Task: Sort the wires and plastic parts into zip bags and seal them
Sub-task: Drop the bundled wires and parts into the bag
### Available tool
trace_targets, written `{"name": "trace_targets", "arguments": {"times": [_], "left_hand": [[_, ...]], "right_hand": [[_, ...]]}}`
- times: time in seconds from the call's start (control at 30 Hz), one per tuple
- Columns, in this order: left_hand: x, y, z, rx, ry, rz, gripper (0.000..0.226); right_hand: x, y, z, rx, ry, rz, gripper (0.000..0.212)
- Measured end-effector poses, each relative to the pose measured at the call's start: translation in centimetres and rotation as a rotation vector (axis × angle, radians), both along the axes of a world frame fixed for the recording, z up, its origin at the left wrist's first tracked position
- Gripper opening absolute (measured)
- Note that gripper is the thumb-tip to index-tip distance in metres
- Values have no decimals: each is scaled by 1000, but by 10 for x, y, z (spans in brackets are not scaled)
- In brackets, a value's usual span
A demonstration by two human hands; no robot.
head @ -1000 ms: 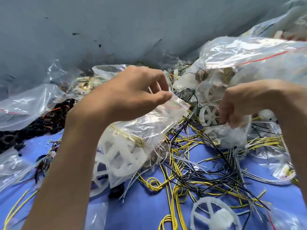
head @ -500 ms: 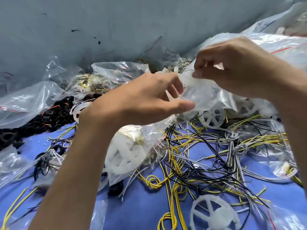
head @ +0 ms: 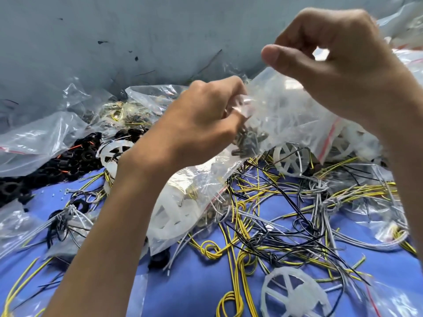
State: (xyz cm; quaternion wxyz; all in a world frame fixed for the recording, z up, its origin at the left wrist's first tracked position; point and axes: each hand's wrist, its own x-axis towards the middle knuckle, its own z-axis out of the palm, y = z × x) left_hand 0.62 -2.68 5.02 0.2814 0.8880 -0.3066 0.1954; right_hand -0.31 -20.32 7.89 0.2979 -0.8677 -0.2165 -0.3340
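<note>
A clear zip bag (head: 281, 115) with a red seal strip hangs in the air at centre right, small dark parts bunched at its low corner. My left hand (head: 201, 120) pinches its left edge. My right hand (head: 338, 65) grips its upper part from above, thumb pointing left. Below them lies another clear zip bag (head: 183, 202) holding white plastic wheels. Yellow, black and grey wires (head: 274, 220) sprawl tangled over the blue cloth (head: 194, 284). A loose white wheel (head: 293, 294) lies at the bottom.
A grey wall (head: 137, 37) rises behind. Black ring parts (head: 57, 163) are heaped at left beside more clear bags (head: 34, 143). Another white wheel (head: 290, 161) lies under the lifted bag. More bags (head: 407, 30) pile at the far right.
My right hand has risen from the pile at right with a bag. My left hand let go of the wheel bag and took the lifted bag's left edge.
</note>
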Motion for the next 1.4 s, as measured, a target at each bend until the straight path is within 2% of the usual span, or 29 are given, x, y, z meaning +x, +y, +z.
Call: {"name": "trace_targets", "arguments": {"times": [0.07, 0.13, 0.2, 0.37, 0.5, 0.63, 0.73, 0.8, 0.9, 0.97, 1.17, 1.23, 1.3, 1.4], "left_hand": [[2, 4, 1, -35, -26, 28, 13], [4, 7, 3, -93, -34, 56, 14], [5, 11, 6, -184, -38, 64, 20], [7, 15, 9, -435, -1, 85, 31], [11, 14, 8, -473, -66, 189, 31], [13, 18, 10, -554, -78, 255, 30], [14, 19, 10, -570, 14, 293, 32], [13, 17, 9, -574, 130, 278, 34], [12, 10, 7, -603, 266, 219, 31], [10, 5, 6, -654, 320, 164, 31], [4, 3, 11, -731, 482, -9, 35], [5, 3, 13, -742, 541, -59, 36], [5, 2, 15, -753, 593, -76, 42], [4, 1, 18, -809, 684, -126, 20]], "right_hand": [[-1, -2, 1, -42, 81, -4, 36], [0, -7, 1, -89, 182, -22, 66], [2, -10, 0, -69, 239, -50, 80], [10, -10, -2, 193, 298, 3, 75], [16, -10, -7, 300, 314, -73, 72], [17, -9, -9, 417, 451, 86, 89], [18, -5, -10, 369, 259, 72, 86], [18, 0, -9, 349, 134, 46, 76], [13, 12, -9, 268, 68, 49, 30], [7, 20, -12, 145, 105, 87, 16], [-4, 36, -20, -258, 182, 241, 48], [0, 35, -21, -294, 201, 233, 58], [4, 34, -22, -278, 173, 188, 58], [7, 25, -20, -225, 117, 145, 49]]}}
